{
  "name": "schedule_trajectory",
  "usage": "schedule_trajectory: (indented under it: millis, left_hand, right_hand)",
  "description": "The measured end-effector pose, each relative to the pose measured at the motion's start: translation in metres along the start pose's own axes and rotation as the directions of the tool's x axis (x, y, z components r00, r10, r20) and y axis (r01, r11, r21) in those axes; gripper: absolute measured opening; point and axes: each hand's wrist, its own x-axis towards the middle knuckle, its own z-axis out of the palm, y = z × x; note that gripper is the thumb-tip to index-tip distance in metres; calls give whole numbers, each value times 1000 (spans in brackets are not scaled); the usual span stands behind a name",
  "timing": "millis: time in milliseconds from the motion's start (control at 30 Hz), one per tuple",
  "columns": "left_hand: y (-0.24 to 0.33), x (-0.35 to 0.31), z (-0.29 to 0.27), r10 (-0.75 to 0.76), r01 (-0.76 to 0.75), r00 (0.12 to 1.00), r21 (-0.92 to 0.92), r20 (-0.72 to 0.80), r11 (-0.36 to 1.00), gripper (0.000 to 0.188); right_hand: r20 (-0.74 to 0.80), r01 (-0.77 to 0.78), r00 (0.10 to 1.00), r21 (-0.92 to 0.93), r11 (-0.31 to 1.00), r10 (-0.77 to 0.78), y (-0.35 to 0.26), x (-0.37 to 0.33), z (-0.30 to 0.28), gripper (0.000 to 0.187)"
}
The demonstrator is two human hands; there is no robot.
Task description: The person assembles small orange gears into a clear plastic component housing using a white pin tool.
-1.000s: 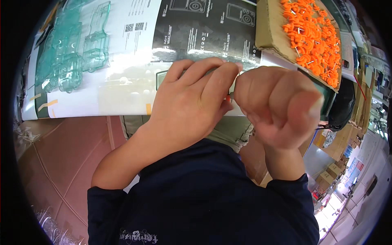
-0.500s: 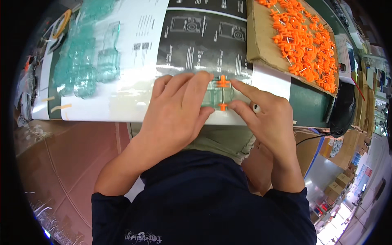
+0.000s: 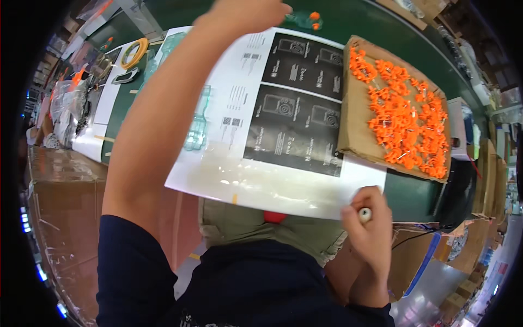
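Note:
My left hand [image 3: 245,15] is stretched out at the far edge of the view, partly cut off. Just right of its fingertips lies a transparent green plastic piece [image 3: 298,19] with an orange part on it; whether the fingers touch it I cannot tell. My right hand [image 3: 371,218] is closed with curled fingers over the near right corner of the printed sheet [image 3: 218,188]. A round white thing [image 3: 365,215] with a dark centre shows among those fingers, too small to name. Another transparent green plastic piece [image 3: 199,120] lies beside my left forearm.
A shallow cardboard tray [image 3: 357,103] of many orange plastic parts [image 3: 403,125] stands on the right. More green pieces [image 3: 173,42] lie partly behind my left arm. A yellow tape roll [image 3: 134,53] sits far left, and a black bag [image 3: 463,182] hangs at the right table edge.
My left hand has gone from the near middle to the far edge; the green piece with orange part is there now. My right hand has drawn back and curled. The view has shifted.

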Motion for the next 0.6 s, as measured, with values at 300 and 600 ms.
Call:
schedule_trajectory:
  millis: [300,600]
  left_hand:
    - [-7,-194,65,-410,394,912,216,34,893,51]
    - [46,-226,91,-306,-239,884,-903,-355,358,84]
  right_hand:
    - [-198,27,979,389,921,55,-2,8,-26,14]
    - [-216,43,962,-491,870,-169,-31,155,-69,31]
